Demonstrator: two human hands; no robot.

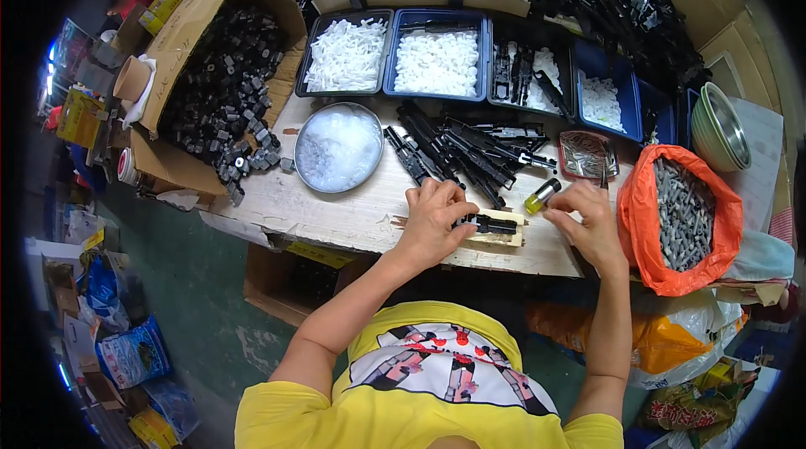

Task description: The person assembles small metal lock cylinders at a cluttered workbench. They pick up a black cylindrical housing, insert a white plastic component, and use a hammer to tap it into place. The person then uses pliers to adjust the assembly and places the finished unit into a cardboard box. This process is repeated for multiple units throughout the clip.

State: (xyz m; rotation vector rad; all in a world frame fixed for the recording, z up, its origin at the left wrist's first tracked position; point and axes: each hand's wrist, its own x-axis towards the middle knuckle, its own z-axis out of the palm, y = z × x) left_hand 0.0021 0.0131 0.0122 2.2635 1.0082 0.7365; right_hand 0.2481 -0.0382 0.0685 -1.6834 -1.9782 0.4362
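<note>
My left hand (432,218) is closed on a long black plastic part (494,226), which lies in a cream-coloured block (509,239) at the table's front edge. Right of that block, my right hand (585,221) hovers with thumb and fingers bent together; what they pinch, if anything, is too small to make out. A small cylinder, clear yellow-green with a black end (541,195), is beside its fingertips. Behind my hands lies a pile of similar long black parts (457,147). A reddish tray of small metal pieces (588,154) sits just beyond my right hand.
A round pan (338,147) holds translucent white pieces. Behind it stand bins of white parts (348,54) (437,63). At left, a cardboard box (210,21) spills black blocks. An orange-red bag (642,231) of grey pieces and stacked bowls (720,126) stand at right.
</note>
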